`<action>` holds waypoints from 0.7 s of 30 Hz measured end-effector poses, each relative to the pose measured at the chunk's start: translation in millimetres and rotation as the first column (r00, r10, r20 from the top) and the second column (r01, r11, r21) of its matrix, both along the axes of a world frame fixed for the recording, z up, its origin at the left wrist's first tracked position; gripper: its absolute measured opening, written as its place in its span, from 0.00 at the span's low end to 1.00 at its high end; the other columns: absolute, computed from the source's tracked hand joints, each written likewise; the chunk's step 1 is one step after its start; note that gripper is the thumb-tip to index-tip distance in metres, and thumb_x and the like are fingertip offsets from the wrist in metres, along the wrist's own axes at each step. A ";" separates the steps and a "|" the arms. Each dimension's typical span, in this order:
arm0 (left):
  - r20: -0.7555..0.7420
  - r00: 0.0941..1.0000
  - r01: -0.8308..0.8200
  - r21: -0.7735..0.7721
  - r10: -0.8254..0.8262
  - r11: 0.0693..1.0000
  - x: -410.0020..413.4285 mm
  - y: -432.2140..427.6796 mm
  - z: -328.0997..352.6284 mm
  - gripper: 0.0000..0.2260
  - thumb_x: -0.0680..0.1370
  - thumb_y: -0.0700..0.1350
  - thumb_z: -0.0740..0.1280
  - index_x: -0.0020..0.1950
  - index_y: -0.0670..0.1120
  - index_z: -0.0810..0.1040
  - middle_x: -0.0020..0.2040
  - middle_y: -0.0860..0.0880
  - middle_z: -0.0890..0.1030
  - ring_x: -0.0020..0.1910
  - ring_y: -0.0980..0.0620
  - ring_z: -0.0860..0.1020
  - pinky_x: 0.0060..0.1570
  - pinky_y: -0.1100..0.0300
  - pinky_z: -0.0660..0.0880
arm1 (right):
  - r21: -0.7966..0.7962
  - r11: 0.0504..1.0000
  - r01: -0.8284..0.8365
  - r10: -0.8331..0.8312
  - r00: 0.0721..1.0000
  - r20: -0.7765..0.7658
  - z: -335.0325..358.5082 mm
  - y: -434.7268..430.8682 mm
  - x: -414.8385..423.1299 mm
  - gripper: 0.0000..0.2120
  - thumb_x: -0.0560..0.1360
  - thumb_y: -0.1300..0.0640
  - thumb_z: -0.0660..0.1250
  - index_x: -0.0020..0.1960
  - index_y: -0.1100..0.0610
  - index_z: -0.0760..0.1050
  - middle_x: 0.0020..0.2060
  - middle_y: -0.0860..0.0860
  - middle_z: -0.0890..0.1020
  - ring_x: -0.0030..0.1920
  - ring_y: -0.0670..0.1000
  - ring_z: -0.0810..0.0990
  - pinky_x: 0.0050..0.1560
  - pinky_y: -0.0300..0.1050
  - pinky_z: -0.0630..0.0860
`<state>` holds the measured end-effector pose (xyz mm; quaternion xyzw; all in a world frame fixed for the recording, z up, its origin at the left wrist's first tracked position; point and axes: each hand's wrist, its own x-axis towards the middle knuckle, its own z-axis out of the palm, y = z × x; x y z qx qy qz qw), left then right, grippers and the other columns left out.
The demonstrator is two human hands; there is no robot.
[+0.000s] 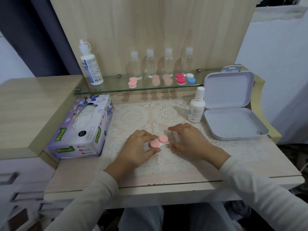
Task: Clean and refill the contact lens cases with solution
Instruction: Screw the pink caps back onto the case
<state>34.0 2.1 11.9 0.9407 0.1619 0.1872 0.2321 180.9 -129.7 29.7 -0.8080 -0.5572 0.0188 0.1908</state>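
The pink lens case [159, 142] lay on the worktop [233, 164], probably light, stiff and slippery. The left grip [138, 147] pinched its eight-o'clock cap. The right grip [188, 140], at three o'clock, hovered spread. The cap rims looked the surest hold.

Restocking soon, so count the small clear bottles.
4, all upright in a row on the glass shelf: first bottle nearest the big white bottle, then second bottle, third bottle, and fourth bottle nearest the open box. None seems hidden.
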 end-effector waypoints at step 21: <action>-0.012 0.999 0.053 0.001 -0.053 0.999 12.4 -4.0 -8.3 0.16 0.76 0.33 0.63 0.62 0.41 0.75 0.56 0.43 0.75 0.56 0.46 0.69 0.54 0.73 0.57 | 0.329 0.944 -0.003 0.104 0.952 -0.288 -32.5 3.2 -14.2 0.10 0.68 0.64 0.71 0.49 0.60 0.80 0.41 0.49 0.75 0.38 0.39 0.71 0.42 0.27 0.68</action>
